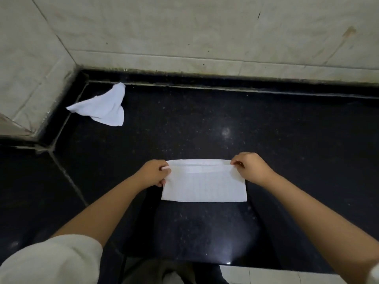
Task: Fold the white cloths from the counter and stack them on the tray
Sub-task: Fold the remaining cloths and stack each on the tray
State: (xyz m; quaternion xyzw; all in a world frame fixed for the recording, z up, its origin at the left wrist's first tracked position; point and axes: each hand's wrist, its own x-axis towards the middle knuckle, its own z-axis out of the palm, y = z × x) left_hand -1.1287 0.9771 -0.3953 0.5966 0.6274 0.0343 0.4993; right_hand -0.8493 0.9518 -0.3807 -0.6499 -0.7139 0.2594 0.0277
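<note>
A white cloth point(203, 185) lies folded into a flat rectangle on the black counter point(205, 130), in front of me. My left hand point(152, 173) pinches its far left corner. My right hand point(250, 168) pinches its far right corner. The far edge shows a narrow folded strip between the two hands. A second white cloth point(102, 106) lies crumpled at the back left of the counter, near the wall corner. No tray shows in this view.
Pale tiled walls point(205, 31) close off the counter at the back and on the left. The counter's front edge point(225, 265) runs just below my arms, with a light floor tile beyond it.
</note>
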